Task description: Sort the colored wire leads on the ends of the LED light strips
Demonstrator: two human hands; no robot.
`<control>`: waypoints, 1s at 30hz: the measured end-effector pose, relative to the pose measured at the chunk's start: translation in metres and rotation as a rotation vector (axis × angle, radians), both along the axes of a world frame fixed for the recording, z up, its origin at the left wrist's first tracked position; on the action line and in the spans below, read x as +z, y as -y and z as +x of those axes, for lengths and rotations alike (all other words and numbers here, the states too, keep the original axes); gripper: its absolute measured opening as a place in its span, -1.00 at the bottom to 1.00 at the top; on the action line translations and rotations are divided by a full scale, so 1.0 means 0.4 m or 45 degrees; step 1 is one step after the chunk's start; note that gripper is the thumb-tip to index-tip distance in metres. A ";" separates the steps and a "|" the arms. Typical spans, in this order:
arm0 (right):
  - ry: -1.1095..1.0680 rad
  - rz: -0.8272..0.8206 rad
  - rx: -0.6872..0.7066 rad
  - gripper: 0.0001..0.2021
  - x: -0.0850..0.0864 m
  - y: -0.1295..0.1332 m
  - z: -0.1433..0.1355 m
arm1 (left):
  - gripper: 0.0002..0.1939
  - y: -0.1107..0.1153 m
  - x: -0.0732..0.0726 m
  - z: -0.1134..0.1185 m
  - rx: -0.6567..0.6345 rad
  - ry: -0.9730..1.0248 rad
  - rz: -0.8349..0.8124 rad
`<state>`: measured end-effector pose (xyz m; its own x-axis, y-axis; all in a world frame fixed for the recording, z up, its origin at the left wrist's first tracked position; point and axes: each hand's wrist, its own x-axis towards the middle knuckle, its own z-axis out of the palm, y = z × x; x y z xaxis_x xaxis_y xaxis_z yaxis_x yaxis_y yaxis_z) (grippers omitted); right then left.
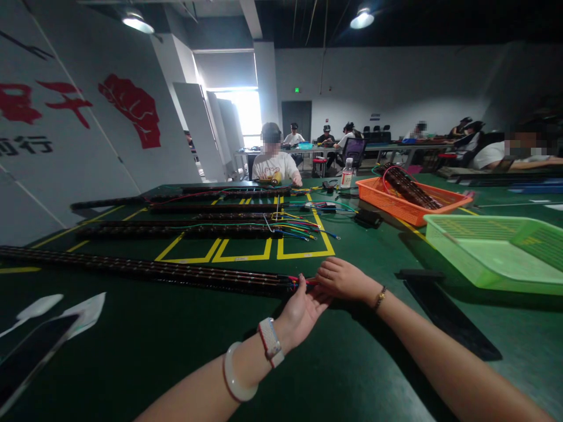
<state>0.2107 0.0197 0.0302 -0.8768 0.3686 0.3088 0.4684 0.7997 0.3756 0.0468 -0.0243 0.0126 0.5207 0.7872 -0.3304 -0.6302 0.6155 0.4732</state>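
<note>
A long dark bundle of thin strips (pixel 189 274) lies across the green table, its right end at my hands. Red and blue wires (pixel 294 280) come out of that end. My left hand (pixel 303 312) is closed around the wires from below, thumb up beside the end of the bundle. Just to its right, my right hand (pixel 345 279) is closed over the wires from above, its fingers meeting those of my left hand. The wire ends are hidden between the hands. Beyond lie more dark bundles (pixel 185 228) with coloured wires ending in ring terminals (pixel 305 237).
An orange basket (pixel 387 202) with a dark bundle and a green basket (pixel 461 278) stand at right. Nearer is a flat black piece (pixel 453 319). A phone (pixel 35 357) lies at left. A bottle (pixel 347 174) and a seated person (pixel 275 164) are across the table.
</note>
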 end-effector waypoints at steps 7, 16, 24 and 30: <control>0.011 -0.079 -0.011 -0.72 0.014 -0.003 -0.007 | -0.49 -0.005 -0.003 -0.002 -0.017 0.031 0.009; -0.776 -1.279 -0.392 -0.60 -0.030 -0.033 -0.011 | -0.41 -0.003 0.002 -0.010 -0.054 -0.062 0.043; -1.076 -1.694 -0.403 -0.53 -0.061 -0.050 -0.007 | -0.42 -0.001 -0.007 -0.005 -0.021 -0.096 0.058; -1.293 -1.330 -0.599 -0.50 -0.086 -0.077 -0.034 | -0.47 0.001 -0.007 0.000 -0.025 -0.116 0.070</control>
<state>0.1971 0.0506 -0.0040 -0.2071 0.9708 0.1213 0.4507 0.2047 -0.8689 0.0469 -0.0246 0.0097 0.5059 0.7956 -0.3333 -0.5713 0.5986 0.5616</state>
